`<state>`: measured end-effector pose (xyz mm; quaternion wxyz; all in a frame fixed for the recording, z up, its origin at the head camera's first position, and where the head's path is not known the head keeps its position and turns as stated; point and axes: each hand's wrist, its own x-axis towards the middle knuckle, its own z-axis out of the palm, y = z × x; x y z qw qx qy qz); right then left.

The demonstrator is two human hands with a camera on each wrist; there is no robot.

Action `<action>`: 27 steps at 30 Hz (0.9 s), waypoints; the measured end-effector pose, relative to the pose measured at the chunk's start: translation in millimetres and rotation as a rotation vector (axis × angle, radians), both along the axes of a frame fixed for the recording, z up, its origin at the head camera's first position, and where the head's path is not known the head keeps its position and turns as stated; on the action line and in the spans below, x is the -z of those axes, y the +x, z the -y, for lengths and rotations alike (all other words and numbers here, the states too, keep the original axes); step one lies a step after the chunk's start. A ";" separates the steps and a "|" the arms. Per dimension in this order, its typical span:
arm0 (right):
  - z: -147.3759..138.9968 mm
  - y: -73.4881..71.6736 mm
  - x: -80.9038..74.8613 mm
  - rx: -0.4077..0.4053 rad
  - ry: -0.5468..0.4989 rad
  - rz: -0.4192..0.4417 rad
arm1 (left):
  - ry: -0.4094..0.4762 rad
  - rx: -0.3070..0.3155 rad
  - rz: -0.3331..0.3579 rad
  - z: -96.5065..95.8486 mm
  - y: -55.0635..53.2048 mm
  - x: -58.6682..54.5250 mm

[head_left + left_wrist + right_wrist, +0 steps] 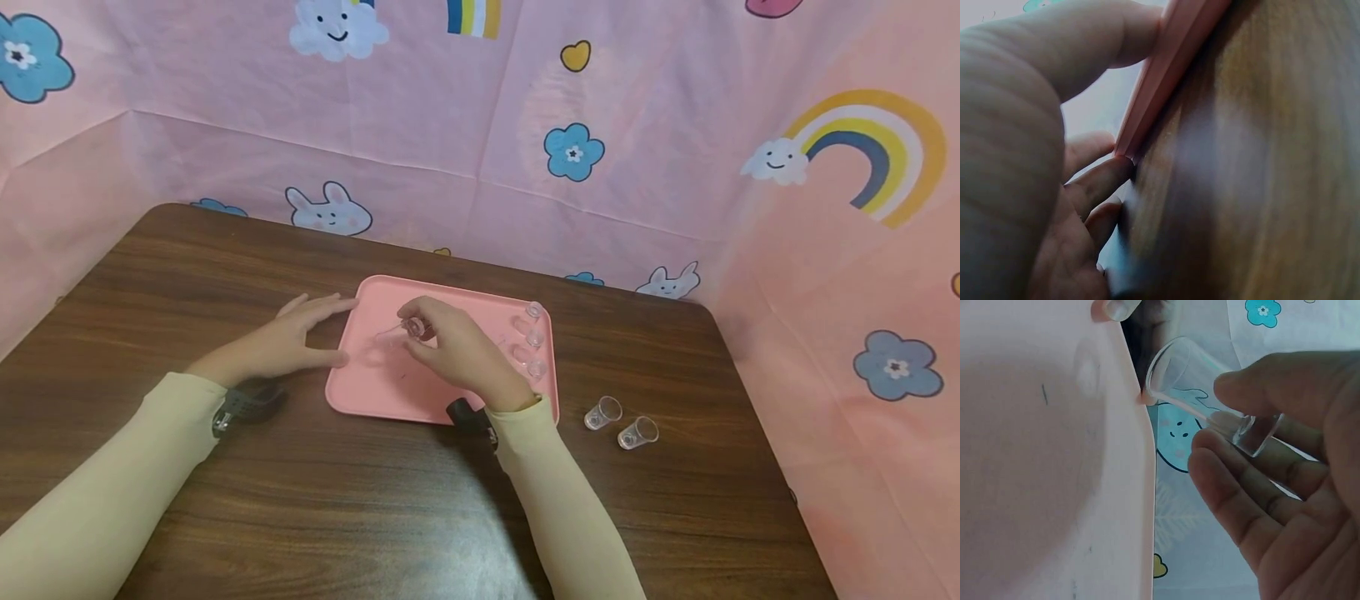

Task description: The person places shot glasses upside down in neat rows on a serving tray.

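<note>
Tray, head view: the pink tray (382, 393) lies flat on the dark table (360, 517), roughly in front of the person.
Left hand, head view: the left hand (288, 342) is at the tray's left edge, thumb and fingers spread, with nothing in the grip.
Right hand, head view: the right hand (468, 350) is over the tray and pinches a clear cup (416, 327), which is tilted, between thumb and fingers.
Three cups, head view: three cups (535, 337) are in a row along the tray's right edge, presumably to keep its middle free; which way up they are is hard to tell.
Two cups, head view: two cups (603, 413) stand upright on the table, just beside the tray's right side.
Right sleeve, head view: the right sleeve (558, 492) lies between the left hand and the two cups and would be in the way of a straight reach; the wrist strap (471, 417) covers part of the tray's near edge.
Tray rim, left wrist view: the thumb and fingertips appear to touch the rim at spread points, likely to steady it.
Clear cup, right wrist view: the thumb and fingers pinch it near its base, which seems to leave the mouth free; the mouth points away from the palm.
Backdrop, right wrist view: patterned cloth (1191, 569) shows behind the cup.
</note>
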<state>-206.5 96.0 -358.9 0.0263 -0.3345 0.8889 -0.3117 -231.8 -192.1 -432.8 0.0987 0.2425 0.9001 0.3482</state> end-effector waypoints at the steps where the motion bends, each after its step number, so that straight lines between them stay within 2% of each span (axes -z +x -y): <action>1: 0.2 -0.2 0.2 0.008 -0.016 0.009 | 0.001 0.000 -0.001 0.1 -0.1 0.5; 4: 0.9 -0.1 1.2 0.013 -0.074 0.017 | 0.006 -0.002 -0.001 0.1 -0.2 1.4; 9: 3.2 1.0 3.7 -0.014 -0.117 -0.039 | 0.005 0.013 -0.019 0.9 -0.3 2.0; 12: 6.0 1.5 5.1 -0.008 -0.093 -0.045 | 0.007 0.014 -0.019 1.0 -0.3 1.2; 19: 13.2 1.1 9.3 0.044 -0.018 0.029 | 0.012 0.011 -0.007 0.2 0.1 -0.5; 27: 15.1 0.1 14.5 0.047 0.051 0.015 | 0.013 0.013 -0.020 -0.1 0.5 -0.7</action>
